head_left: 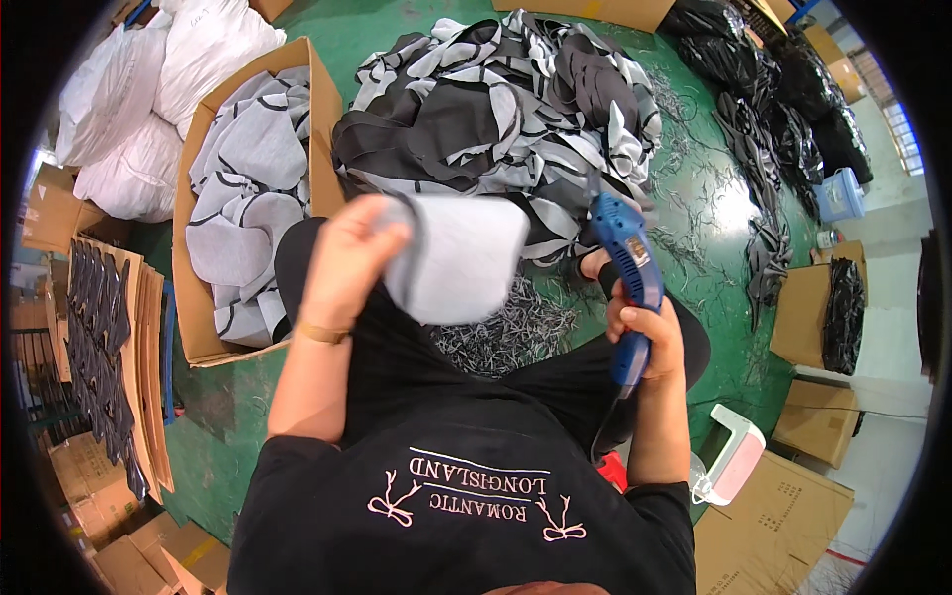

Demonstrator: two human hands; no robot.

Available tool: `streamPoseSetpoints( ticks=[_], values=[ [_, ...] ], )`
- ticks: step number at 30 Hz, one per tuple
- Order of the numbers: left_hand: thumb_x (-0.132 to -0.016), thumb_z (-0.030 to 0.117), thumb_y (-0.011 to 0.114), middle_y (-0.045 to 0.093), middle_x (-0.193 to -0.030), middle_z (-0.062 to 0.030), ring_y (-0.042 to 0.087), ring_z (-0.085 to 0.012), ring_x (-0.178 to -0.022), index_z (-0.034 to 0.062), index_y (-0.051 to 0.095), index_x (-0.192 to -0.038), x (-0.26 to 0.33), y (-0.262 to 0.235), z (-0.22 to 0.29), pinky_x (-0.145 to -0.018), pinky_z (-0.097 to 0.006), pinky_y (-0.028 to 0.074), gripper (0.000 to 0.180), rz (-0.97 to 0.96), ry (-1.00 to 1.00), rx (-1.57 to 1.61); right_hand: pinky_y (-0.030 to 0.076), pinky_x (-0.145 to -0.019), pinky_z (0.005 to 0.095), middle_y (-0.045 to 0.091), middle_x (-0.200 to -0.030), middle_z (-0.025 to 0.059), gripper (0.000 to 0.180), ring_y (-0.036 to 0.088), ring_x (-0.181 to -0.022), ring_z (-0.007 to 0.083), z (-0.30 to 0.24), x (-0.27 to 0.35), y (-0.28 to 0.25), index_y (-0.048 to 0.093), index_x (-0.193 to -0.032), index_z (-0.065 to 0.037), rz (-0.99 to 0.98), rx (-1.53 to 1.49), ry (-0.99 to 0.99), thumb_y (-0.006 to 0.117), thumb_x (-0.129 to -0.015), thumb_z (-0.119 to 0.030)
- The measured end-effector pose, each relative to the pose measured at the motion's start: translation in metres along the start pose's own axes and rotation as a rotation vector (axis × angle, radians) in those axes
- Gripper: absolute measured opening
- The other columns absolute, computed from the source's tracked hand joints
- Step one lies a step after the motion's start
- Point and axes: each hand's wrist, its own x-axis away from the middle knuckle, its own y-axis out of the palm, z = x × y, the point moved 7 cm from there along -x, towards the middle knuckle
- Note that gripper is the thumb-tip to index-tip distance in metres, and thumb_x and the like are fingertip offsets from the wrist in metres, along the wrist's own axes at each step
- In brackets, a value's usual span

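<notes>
My left hand (347, 260) is closed on the left edge of a light grey fabric piece (464, 260) with a dark band, blurred by motion. It hangs in the air above my lap. In my right hand (650, 342) is a blue handheld electric cutter (627, 243), its tip pointing up and away from me, apart from the fabric. Beyond both hands lies a big heap of grey and black fabric pieces (436, 129). Thin dark trimmings (511, 332) are piled on the floor between my legs.
At my left stands an open cardboard box (322, 129) holding similar grey pieces, with white sacks (124, 94) behind it. Black plastic bags (793, 94) lie at the far right, near a blue bucket (841, 195). More cartons (818, 421) and a pink-and-white object (734, 456) are at my right.
</notes>
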Motion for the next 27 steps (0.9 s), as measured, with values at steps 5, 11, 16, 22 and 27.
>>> streamPoseSetpoints(
  ticks=[5,11,16,22,27],
  values=[
    [-0.088,0.002,0.057,0.064,-0.095,-0.0044,0.062,-0.0155,-0.083,0.0058,0.055,-0.107,0.016,-0.173,0.045,-0.076,-0.03,0.05,0.02,0.571,0.345,0.313,0.042,-0.055,0.0263,0.049,-0.068,0.0044,0.041,0.048,-0.059,0.0137,-0.018,-0.006,-0.037,0.052,-0.103,0.003,0.071,-0.147,-0.109,0.066,-0.069,-0.015],
    [-0.089,0.001,0.054,0.061,-0.106,-0.0094,0.059,-0.0187,-0.099,0.0029,0.053,-0.117,0.035,-0.225,0.056,-0.087,-0.038,0.048,0.028,0.813,0.509,0.319,0.042,-0.055,0.0265,0.047,-0.069,0.003,0.04,0.048,-0.062,0.0129,-0.031,-0.024,-0.057,0.05,-0.105,0.002,0.106,-0.221,-0.161,0.066,-0.072,-0.013],
    [-0.088,0.009,0.061,0.061,-0.106,-0.0074,0.06,-0.0156,-0.096,0.0037,0.058,-0.111,-0.048,-0.044,0.01,-0.083,-0.031,0.05,0.023,0.269,0.144,-0.032,0.04,-0.055,0.026,0.046,-0.07,0.002,0.044,0.046,-0.063,0.0127,-0.042,-0.04,-0.064,0.05,-0.106,0.003,0.114,-0.231,-0.176,0.068,-0.07,-0.016],
    [-0.081,0.014,0.068,0.066,-0.099,-0.0078,0.062,-0.014,-0.088,0.0014,0.062,-0.108,-0.092,0.107,-0.197,-0.078,-0.028,0.05,0.031,-0.409,-0.166,-0.512,0.04,-0.055,0.0259,0.046,-0.07,0.0021,0.05,0.046,-0.064,0.0128,-0.039,-0.053,-0.083,0.05,-0.106,0.003,0.155,-0.293,-0.142,0.07,-0.067,-0.019],
    [-0.078,0.018,0.068,0.059,-0.116,-0.0174,0.057,-0.0332,-0.107,0.0025,0.059,-0.114,-0.093,0.156,-0.325,-0.093,-0.038,0.045,0.04,-0.682,-0.345,-0.985,0.042,-0.054,0.0271,0.05,-0.068,0.004,0.052,0.049,-0.06,0.0142,-0.039,-0.053,-0.105,0.051,-0.105,0.005,0.271,-0.318,-0.1,0.071,-0.064,-0.019]
  ],
)
